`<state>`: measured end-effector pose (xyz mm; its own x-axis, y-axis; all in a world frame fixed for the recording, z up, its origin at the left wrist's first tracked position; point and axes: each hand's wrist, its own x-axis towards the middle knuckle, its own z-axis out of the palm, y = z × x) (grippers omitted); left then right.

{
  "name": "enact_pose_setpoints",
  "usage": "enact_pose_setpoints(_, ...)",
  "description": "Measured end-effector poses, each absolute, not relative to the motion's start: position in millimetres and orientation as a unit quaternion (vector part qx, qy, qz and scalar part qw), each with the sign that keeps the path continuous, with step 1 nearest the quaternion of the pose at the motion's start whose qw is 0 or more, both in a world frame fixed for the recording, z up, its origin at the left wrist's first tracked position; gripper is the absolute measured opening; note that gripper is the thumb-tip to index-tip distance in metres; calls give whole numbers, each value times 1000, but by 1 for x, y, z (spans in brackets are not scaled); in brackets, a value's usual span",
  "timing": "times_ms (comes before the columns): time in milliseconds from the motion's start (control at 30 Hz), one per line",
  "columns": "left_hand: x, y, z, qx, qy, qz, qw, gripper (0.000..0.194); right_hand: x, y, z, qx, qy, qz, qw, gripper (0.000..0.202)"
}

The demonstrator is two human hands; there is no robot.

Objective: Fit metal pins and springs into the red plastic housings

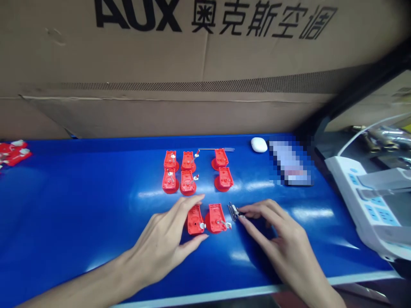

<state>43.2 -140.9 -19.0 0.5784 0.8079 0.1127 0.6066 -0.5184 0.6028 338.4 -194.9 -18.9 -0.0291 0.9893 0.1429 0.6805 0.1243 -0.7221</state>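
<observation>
My left hand [168, 235] has its thumb and fingers around a red plastic housing [194, 222], which carries a small white-headed piece [202, 226]. A second red housing [215, 217] sits just to the right, with another white-tipped metal piece [227, 225] on its lower right corner. My right hand [279, 233] has its thumb and fingertips closed at a little cluster of small metal pins [232, 211] on the blue table. One of the small metal pieces appears to be between the fingertips, though its exact shape is hard to make out.
Behind my hands, more red housings [188, 182] stand in two groups, the left ones with white-tipped pieces. A thin rod [207, 149] lies behind. A white case [258, 145], a blurred-out phone [290, 162] and a power strip [366, 201] are right; red parts [14, 153] lie far left. Cardboard [180, 115] walls the back.
</observation>
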Motion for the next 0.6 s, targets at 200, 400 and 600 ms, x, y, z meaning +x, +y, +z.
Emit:
enact_pose_setpoints(200,43,-140,-17,843,424,187,274,73,338,-193,-21,-612,-696,244,285,21)
enact_pose_setpoints(400,44,-140,-14,833,435,177,292,76,341,-186,-23,-608,-705,232,281,21)
enact_pose_setpoints(600,43,-140,-14,831,436,168,301,76,342,-182,-25,-613,-702,229,281,18)
